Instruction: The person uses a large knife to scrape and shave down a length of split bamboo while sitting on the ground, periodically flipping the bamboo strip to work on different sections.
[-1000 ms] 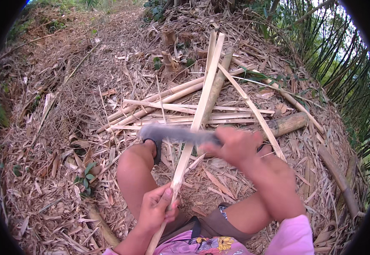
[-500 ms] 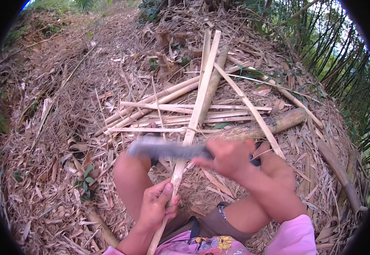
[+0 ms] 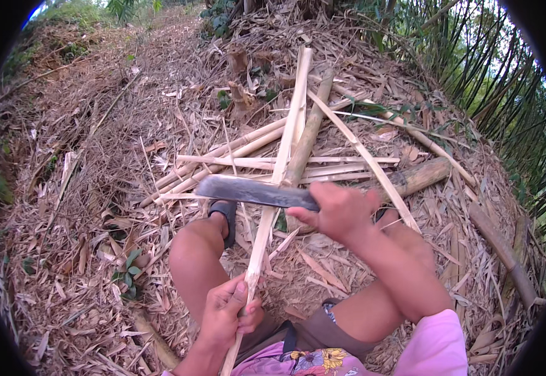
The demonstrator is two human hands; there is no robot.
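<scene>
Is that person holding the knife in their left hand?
No, the right hand holds the knife, while the left hand grips a long pale bamboo strip.

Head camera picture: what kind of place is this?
Outdoors, probably the edge of a bamboo grove: thin green stems crowd the right side, dry leaf litter lies all around, and short stumps stand ahead.

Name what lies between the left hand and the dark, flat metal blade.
A pale, narrow bamboo strip, running from the left hand up past the blade in the head view.
</scene>
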